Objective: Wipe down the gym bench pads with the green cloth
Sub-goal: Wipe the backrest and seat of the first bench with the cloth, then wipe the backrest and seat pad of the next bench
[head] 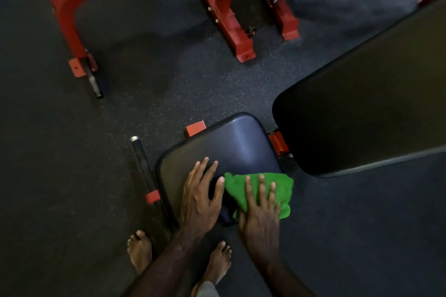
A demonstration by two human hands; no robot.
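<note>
While the green cloth (263,190) lies bunched on the seat pad (226,149), draped over the pad's edge at about four o'clock, the wiping looks to be in its early part. A faint sheen streaks the seat pad toward one o'clock, which may be a wiped patch or only reflected light; the view does not settle it. The long back pad (362,113), lying at two o'clock from the cloth and parted from the seat pad by the red hinge bracket (278,142), has no cloth on it, and whether it has been wiped cannot be told. By this reckoning most of the seat pad's surface and probably the whole back pad are left to do.

The right hand (260,210) lies flat on the cloth, fingers straight and spread, pointing toward twelve o'clock; its grip is not closed round anything, it presses the cloth down with palm and fingers. The left hand (201,193) rests directly on the seat pad just beside the cloth at nine o'clock, fingers likewise straight and a little spread, holding nothing and seemingly bracing the person.

Outward from there, the person's bare feet (140,251) stand on the dark speckled floor (72,176) at six o'clock. A second bench with a red frame (65,14) stands well apart at eleven o'clock.
</note>
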